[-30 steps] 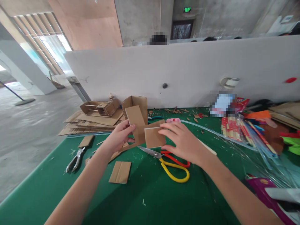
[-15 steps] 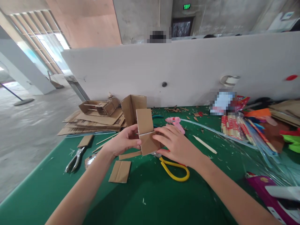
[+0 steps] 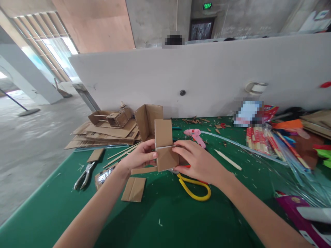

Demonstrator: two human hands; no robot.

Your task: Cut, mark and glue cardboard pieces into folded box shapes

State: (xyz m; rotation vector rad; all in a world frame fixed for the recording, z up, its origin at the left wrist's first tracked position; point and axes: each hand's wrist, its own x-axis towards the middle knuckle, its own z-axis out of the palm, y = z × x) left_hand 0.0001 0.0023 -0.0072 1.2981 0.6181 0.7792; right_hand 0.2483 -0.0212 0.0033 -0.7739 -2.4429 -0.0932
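Above the green table I hold a small folded cardboard box [image 3: 167, 159] with its flap [image 3: 163, 132] standing up. My left hand [image 3: 142, 155] grips its left side, thumb at the front and fingers behind. On the right side, my right hand [image 3: 192, 156] pinches the edge, fingertips on the front face. Scissors with yellow handles [image 3: 196, 198] lie just below my right hand, blades mostly hidden behind the box. A cardboard strip [image 3: 143, 170] and a creased cardboard square [image 3: 133, 189] rest below my left hand.
A pink glue gun [image 3: 195, 136] and a pale stick [image 3: 227, 159] lie right of the box. Stacked cardboard [image 3: 103, 136] and an open cardboard piece [image 3: 148, 120] stand behind. Silver pliers [image 3: 85, 175] are at left; a purple tool [image 3: 297, 213] is at right. A white partition [image 3: 129, 79] borders the table.
The cardboard box has turned slightly, its front face and flap now squarer to me. Both hands keep their hold, and the whole view has shifted a little.
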